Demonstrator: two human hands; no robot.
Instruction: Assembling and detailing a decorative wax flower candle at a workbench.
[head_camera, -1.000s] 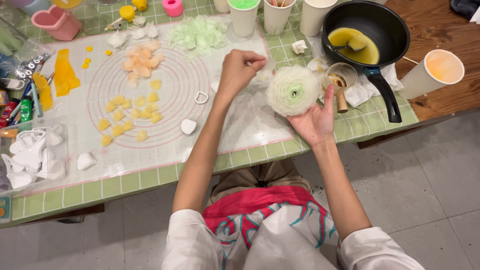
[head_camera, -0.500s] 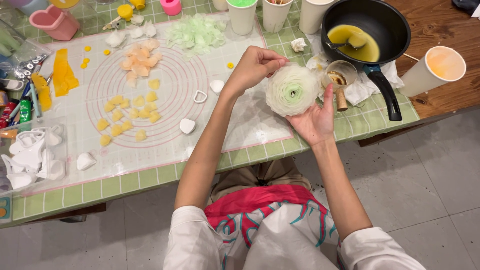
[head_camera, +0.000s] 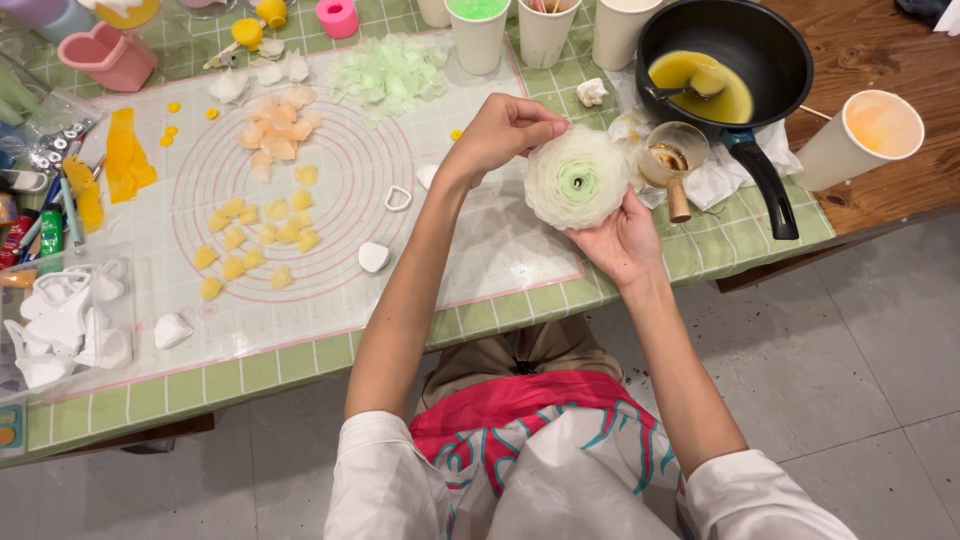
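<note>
Your right hand (head_camera: 625, 240) cups the white layered flower (head_camera: 577, 176) from below; your left hand (head_camera: 500, 130) pinches its upper edge, over the counter (head_camera: 300, 360), beside the black pan (head_camera: 725, 60).

Flower (head_camera: 577, 178) you hold: white petals, pale green centre
Mat (head_camera: 330, 200): translucent, pink concentric rings
Tablecloth (head_camera: 300, 365): green-and-white check
Pan (head_camera: 735, 50): black, yellow liquid
Loose petals (head_camera: 255, 240): yellow; others peach, pale green
Heart-shaped cup (head_camera: 105, 55): pink

right hand (head_camera: 625, 240) palm hidden – behind flower (head_camera: 577, 178)
</note>
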